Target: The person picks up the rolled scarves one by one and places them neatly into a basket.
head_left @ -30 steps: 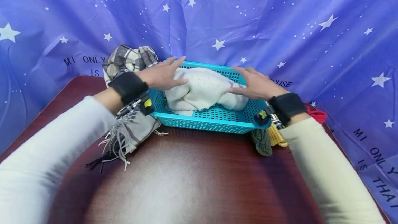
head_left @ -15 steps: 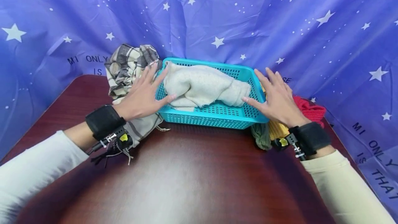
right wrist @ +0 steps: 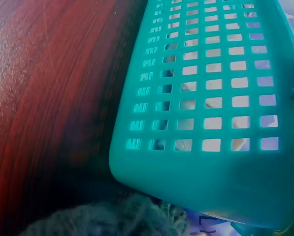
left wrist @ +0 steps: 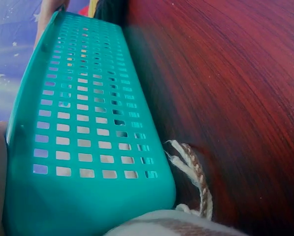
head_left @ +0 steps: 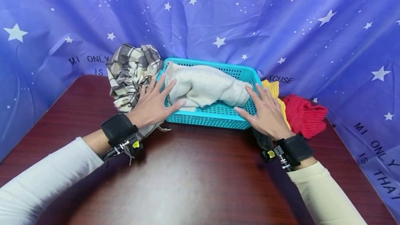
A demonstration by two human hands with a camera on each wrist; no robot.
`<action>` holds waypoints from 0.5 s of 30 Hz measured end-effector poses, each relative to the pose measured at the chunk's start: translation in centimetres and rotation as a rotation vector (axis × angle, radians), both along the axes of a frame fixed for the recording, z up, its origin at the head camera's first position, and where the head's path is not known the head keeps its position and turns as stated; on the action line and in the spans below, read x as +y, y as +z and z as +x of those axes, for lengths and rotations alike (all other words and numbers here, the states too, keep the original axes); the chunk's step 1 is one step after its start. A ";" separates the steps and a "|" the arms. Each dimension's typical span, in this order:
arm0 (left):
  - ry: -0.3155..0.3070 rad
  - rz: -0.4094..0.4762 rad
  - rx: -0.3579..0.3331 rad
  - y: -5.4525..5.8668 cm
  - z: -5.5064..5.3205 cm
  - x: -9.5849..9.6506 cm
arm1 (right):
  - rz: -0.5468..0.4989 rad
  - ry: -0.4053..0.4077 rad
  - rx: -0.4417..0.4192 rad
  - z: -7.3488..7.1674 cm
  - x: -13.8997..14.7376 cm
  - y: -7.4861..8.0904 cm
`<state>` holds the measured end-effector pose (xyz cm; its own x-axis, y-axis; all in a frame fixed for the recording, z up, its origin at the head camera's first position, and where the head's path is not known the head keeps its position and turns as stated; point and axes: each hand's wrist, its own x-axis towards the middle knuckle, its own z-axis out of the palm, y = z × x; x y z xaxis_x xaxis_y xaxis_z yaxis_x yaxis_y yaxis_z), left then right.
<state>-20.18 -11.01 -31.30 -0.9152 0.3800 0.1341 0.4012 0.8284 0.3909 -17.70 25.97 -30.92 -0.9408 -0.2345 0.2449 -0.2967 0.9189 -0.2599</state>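
A turquoise perforated plastic basket (head_left: pixel 212 122) stands toward the back of the table, with a bunched cream knitted cloth (head_left: pixel 203 82) inside. My left hand (head_left: pixel 151 105) is spread at the basket's left end, its thumb over the front rim. At the right end my right hand (head_left: pixel 265 114) is spread too, thumb over the front corner. Whether either palm presses the rim is hard to tell. In the left wrist view the basket's long wall (left wrist: pixel 87 113) fills the left side. The right wrist view shows the same wall (right wrist: pixel 201 93) from its other end.
A plaid fringed scarf (head_left: pixel 131 68) is heaped left of the basket. On the right lie a red knitted piece (head_left: pixel 307 115), a yellow knitted piece (head_left: pixel 271 88) and a dark green knitted piece (right wrist: pixel 107 219). A starry blue curtain (head_left: pixel 200 20) hangs behind the brown table (head_left: pixel 193 183).
Both hands have moved from above the cream cloth outward to the basket's ends, then slightly inward over its front corners. The cloth stays in the basket.
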 end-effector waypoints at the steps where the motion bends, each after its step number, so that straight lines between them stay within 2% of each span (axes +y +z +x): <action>1: -0.001 -0.001 0.003 0.0 0.0 0.0 | 0.001 -0.001 0.002 0.0 0.0 0.0; 15: -0.005 -0.020 0.007 0.0 0.0 0.1 | -0.012 -0.005 0.040 0.1 -0.1 -0.3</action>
